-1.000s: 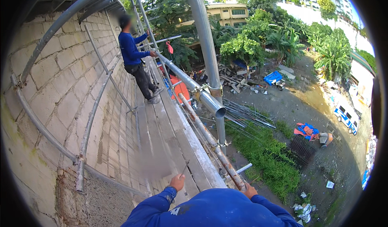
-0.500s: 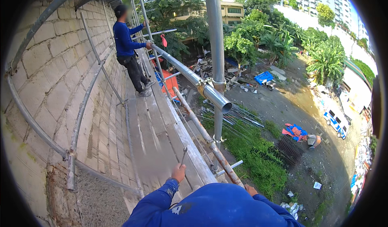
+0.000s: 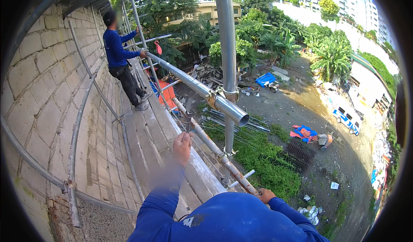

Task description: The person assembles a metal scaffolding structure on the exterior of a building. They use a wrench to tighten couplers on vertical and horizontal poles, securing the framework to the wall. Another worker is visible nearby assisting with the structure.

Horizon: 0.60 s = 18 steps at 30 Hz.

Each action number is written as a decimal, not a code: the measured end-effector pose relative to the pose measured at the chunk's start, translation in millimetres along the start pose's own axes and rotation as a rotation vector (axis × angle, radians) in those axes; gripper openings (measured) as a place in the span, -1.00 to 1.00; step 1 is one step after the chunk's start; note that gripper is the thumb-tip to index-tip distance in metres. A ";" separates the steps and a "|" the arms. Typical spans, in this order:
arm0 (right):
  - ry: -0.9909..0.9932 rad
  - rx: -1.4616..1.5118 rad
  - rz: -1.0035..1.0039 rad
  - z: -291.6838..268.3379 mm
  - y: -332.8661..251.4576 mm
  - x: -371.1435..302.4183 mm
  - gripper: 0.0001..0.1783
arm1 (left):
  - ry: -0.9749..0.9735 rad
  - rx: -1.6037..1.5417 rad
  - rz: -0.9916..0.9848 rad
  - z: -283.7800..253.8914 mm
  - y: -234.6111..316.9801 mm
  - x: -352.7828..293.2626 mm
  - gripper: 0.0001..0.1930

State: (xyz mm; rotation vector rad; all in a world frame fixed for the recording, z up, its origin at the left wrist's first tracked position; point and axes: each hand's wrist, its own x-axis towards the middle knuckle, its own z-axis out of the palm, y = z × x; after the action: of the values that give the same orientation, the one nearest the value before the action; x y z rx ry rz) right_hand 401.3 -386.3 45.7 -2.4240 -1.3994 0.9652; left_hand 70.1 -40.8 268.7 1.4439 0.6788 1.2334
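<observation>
Grips the wrench [image 3: 188, 122] with the left hand [image 3: 182, 148], pointing it lengthwise forward, short and left of the pipe coupler [image 3: 212, 100], and clasps the rusty rail [image 3: 206, 138] with the farther-off right hand [image 3: 266, 195].

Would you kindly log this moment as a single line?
left hand: holds wrench | right hand: on rusty pipe | rail: clamped to upright | co-worker: on planks, touching rail

Blur covers the left wrist [image 3: 170, 171]; the left grip [image 3: 183, 146] hides the lower end of the wrench [image 3: 189, 119]
</observation>
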 end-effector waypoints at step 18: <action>-0.022 0.105 0.096 15.2 -19.1 8.7 -0.05 | -0.410 0.793 0.684 -39.5 98.2 162.9 -0.57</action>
State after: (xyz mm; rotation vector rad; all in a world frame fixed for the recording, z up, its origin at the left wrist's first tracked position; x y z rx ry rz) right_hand 381.4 -371.1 38.7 -2.4289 -1.2163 1.0627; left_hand 62.4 92.7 409.6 2.6601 0.3975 1.1335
